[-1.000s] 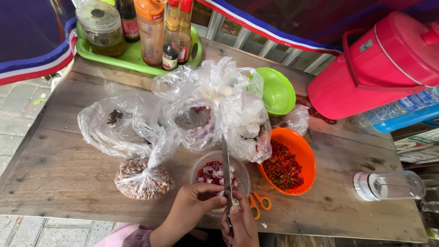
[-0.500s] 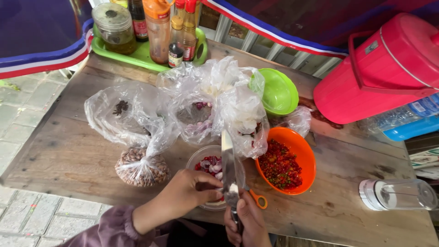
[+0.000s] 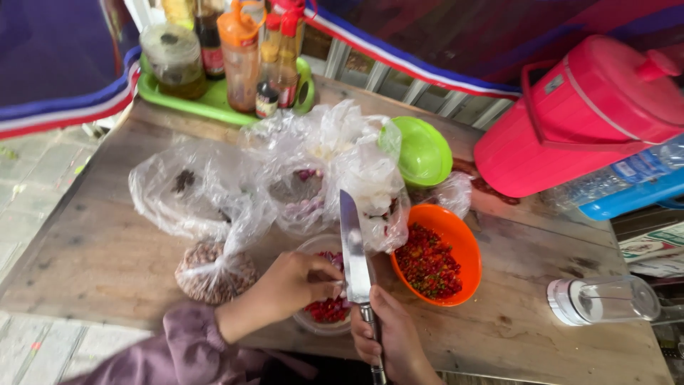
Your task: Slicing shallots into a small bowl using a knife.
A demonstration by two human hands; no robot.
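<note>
Table (image 3: 107, 249) of worn wood (outdoors, paving beside); our right hand (image 3: 392, 339) grips knife (image 3: 354, 246), left hand (image 3: 296, 285) pinches pieces in bowl (image 3: 313, 324).

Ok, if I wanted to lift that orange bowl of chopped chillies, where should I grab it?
Probably the orange bowl by its bare right rim, coming from the right: the knife in the right hand and a plastic bag crowd its left side.

Orange bowl (image 3: 456, 235) w/ chopped chilies, green bowl (image 3: 426, 150), pink jug (image 3: 570, 121), condiment tray (image 3: 206, 107).
</note>
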